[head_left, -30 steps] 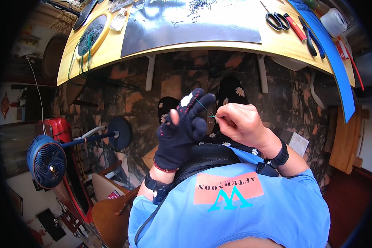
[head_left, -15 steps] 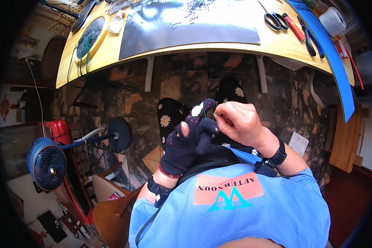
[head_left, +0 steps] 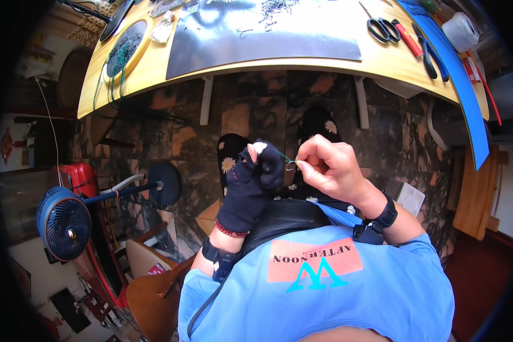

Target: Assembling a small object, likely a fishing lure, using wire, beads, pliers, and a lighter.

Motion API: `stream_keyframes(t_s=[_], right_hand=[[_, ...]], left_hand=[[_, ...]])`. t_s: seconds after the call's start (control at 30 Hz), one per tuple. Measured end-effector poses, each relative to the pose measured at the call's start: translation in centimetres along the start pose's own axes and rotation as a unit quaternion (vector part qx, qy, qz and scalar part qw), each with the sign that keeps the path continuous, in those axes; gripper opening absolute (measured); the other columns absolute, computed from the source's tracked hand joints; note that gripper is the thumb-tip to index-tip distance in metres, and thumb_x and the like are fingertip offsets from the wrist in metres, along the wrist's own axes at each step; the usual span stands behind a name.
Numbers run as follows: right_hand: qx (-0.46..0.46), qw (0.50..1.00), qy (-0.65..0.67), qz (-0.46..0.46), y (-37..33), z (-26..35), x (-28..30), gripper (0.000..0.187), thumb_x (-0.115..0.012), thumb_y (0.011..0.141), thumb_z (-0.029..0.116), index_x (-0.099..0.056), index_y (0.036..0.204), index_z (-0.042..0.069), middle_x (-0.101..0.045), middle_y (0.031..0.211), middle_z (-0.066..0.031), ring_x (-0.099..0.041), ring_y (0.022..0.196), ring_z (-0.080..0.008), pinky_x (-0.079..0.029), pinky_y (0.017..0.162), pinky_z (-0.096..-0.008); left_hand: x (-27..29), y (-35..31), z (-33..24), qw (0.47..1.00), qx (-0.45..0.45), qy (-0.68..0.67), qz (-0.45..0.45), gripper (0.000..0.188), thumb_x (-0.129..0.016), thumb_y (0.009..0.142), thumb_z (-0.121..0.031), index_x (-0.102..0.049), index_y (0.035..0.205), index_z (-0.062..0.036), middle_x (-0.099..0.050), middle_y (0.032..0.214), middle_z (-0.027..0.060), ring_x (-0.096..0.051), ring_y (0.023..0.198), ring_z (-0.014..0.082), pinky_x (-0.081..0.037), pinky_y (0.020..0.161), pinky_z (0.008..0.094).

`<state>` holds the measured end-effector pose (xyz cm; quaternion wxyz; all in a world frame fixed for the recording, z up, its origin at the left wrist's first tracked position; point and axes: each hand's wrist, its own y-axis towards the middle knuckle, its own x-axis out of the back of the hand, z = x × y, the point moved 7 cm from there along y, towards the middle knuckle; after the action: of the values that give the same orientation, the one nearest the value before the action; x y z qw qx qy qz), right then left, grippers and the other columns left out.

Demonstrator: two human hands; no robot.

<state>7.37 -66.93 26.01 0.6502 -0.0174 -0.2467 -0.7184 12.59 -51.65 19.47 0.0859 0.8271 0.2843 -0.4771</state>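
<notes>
My left hand [head_left: 255,174] wears a dark glove with open fingertips and is closed, thumb pressed to the fingers. From it a thin green line [head_left: 283,155] runs taut to my right hand [head_left: 332,166]. The bare right hand pinches a small fish hook [head_left: 290,167] between thumb and forefinger, where the line meets it. Its bend shows just below the fingertips; the shank is mostly covered. Both hands hang over my lap, a short gap apart.
Ahead is a wooden table [head_left: 148,74] with a dark mat [head_left: 256,51] bearing loose dark hooks [head_left: 276,7]. A round tray [head_left: 148,28] with green lines stands left. Scissors [head_left: 383,31], a red-handled tool [head_left: 408,39] and pliers [head_left: 432,57] lie right. A blue fan [head_left: 65,225] stands at left.
The left fingers have curled closed and the hand has shifted slightly left, away from the right hand. The green line now stretches between them, and the hook's bend has come into view.
</notes>
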Motion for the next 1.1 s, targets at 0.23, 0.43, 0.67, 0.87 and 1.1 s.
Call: stream_keyframes(t_s=[0.23,0.43,0.67,0.87,1.1], right_hand=[[0.085,0.99,-0.071,-0.09,0.7,-0.7,0.1,0.016,-0.072,0.083,-0.006,-0.061,0.088,0.003,-0.052,0.061,-0.0004,-0.049,0.049,-0.0087,-0.039,0.048,-0.026],[0.053,0.995,-0.067,-0.042,0.5,-0.3,0.0,0.017,-0.073,0.082,-0.002,-0.059,0.089,0.005,-0.059,0.065,-0.0069,-0.062,0.055,-0.0204,-0.048,0.052,-0.0307],[-0.072,0.994,0.08,-0.005,0.3,-1.4,-0.1,0.01,-0.069,0.088,-0.002,-0.06,0.09,0.003,-0.051,0.058,0.0022,-0.046,0.051,-0.003,-0.034,0.048,-0.0217],[-0.032,0.998,0.015,-0.048,0.7,-1.7,-0.4,0.013,-0.072,0.086,0.0,-0.059,0.09,0.004,-0.056,0.062,-0.0031,-0.055,0.052,-0.0127,-0.042,0.049,-0.0266],[0.08,0.988,-0.101,-0.08,0.3,-0.6,-0.4,0.017,-0.074,0.083,-0.001,-0.059,0.09,0.005,-0.059,0.065,-0.0066,-0.062,0.057,-0.0208,-0.048,0.051,-0.0313]], left_hand=[[1.1,-1.8,0.2,0.663,-0.1,0.738,-0.068,0.056,-0.047,0.108,-0.045,-0.043,0.149,-0.0085,-0.063,0.114,-0.0031,-0.058,0.092,0.0132,-0.048,0.086,0.0333],[-2.6,-0.3,-2.4,0.889,-0.064,0.442,-0.096,0.051,-0.045,0.11,-0.041,-0.047,0.149,-0.0085,-0.06,0.137,0.0062,-0.066,0.091,0.0164,-0.052,0.081,0.0313],[1.4,0.1,-1.8,0.89,-0.056,0.425,-0.156,0.043,-0.048,0.108,-0.049,-0.063,0.104,-0.0088,-0.063,0.091,-0.0015,-0.06,0.082,0.0104,-0.046,0.07,0.0248],[-3.5,-0.6,-2.3,0.721,-0.114,0.669,-0.143,0.03,-0.052,0.108,-0.034,-0.058,0.122,-0.008,-0.069,0.109,0.0097,-0.069,0.099,0.0228,-0.055,0.081,0.0327],[0.6,-1.4,-2.0,0.764,-0.038,0.61,-0.206,0.059,-0.042,0.11,-0.049,-0.051,0.146,-0.0044,-0.069,0.115,-0.002,-0.064,0.099,0.0109,-0.049,0.09,0.0285]])
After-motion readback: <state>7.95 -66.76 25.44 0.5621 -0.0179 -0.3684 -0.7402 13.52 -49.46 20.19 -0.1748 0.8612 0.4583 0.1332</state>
